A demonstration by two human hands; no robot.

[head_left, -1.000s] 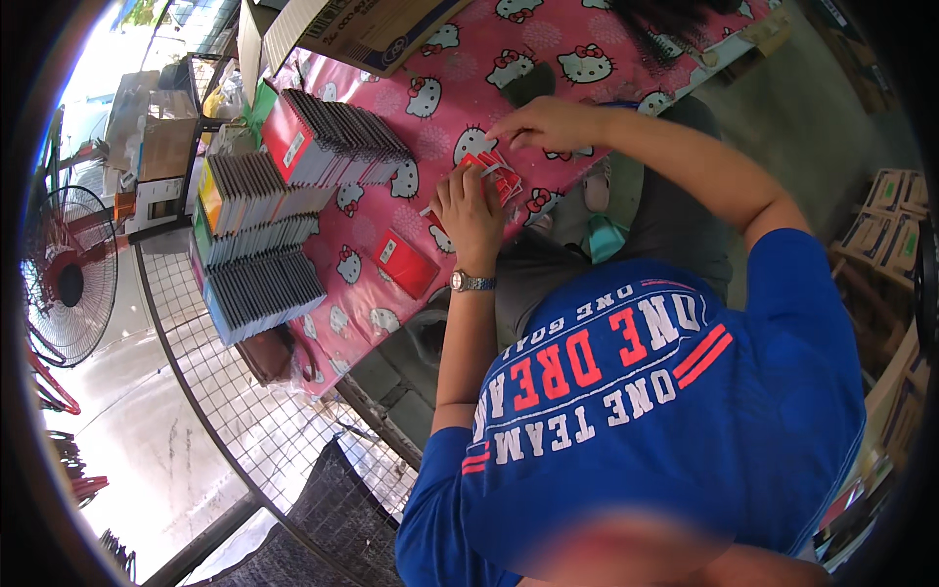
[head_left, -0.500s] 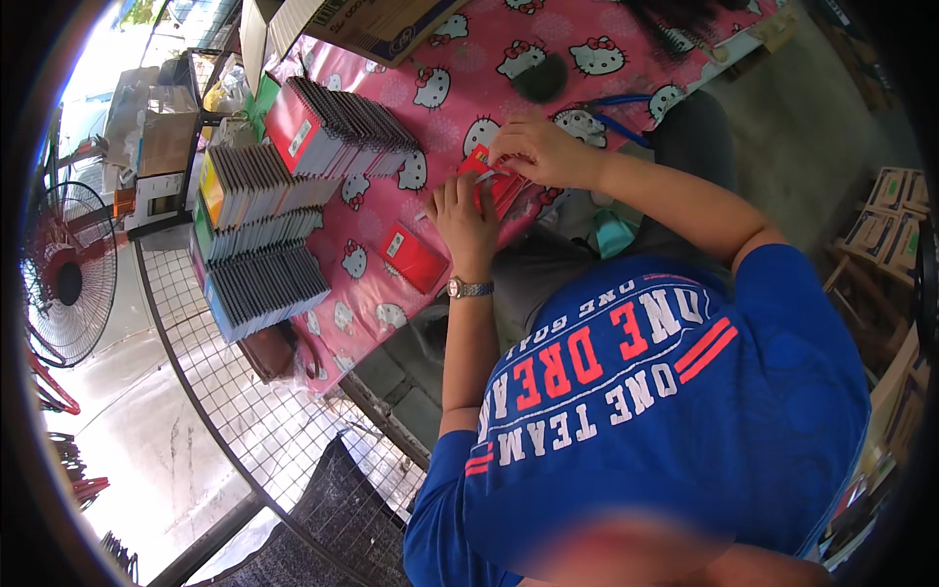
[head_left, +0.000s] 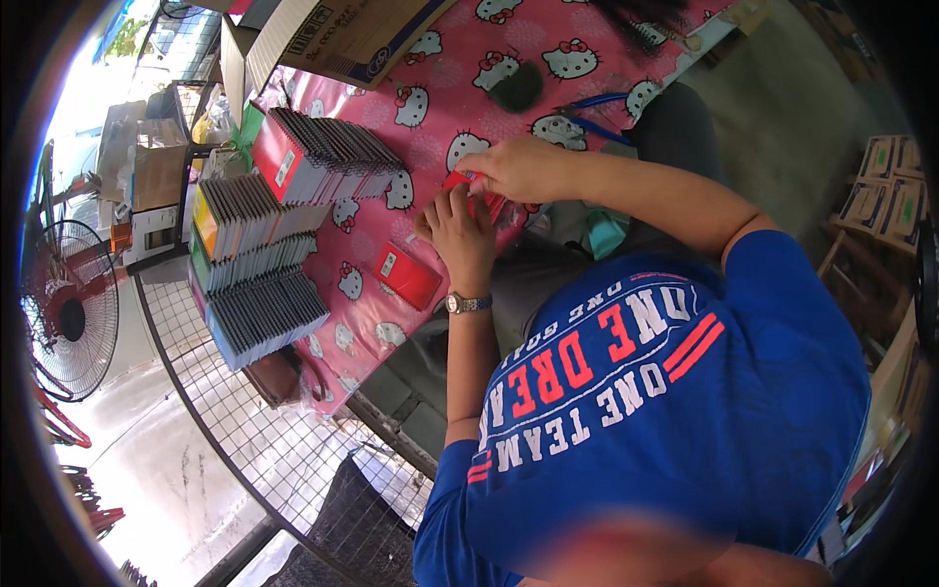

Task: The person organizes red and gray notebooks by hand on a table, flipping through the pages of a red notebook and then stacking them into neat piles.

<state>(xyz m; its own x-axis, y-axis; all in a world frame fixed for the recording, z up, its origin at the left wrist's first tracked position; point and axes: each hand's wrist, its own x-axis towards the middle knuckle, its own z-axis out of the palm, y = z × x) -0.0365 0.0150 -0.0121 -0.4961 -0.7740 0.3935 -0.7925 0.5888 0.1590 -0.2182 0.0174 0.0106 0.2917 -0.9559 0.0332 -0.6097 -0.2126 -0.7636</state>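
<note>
My left hand (head_left: 458, 230), a watch on its wrist, curls its fingers over a small pile of red notebooks (head_left: 495, 205) at the table's near edge. From the right, my right hand (head_left: 523, 168) pinches the far edge of the same pile, its fingertips partly hidden. Clear plastic glints around the pile. Just left of my left hand, a single red notebook (head_left: 408, 277) with a white label lies flat. Farther left stand rows of spiral notebooks: red ones (head_left: 328, 157), yellow ones (head_left: 256, 210) and blue ones (head_left: 266, 313).
A pink patterned cloth (head_left: 430, 127) covers the table. At its far side are a cardboard box (head_left: 342, 39), a dark round object (head_left: 516, 88) and a blue-handled tool (head_left: 597, 103). A wire mesh (head_left: 235, 391) and a fan (head_left: 73, 318) stand left. Boxes (head_left: 885, 201) are stacked right.
My right hand has shifted left, closer to my left hand, and covers more of the red notebooks. The whole view has moved slightly; the notebook rows stand as before.
</note>
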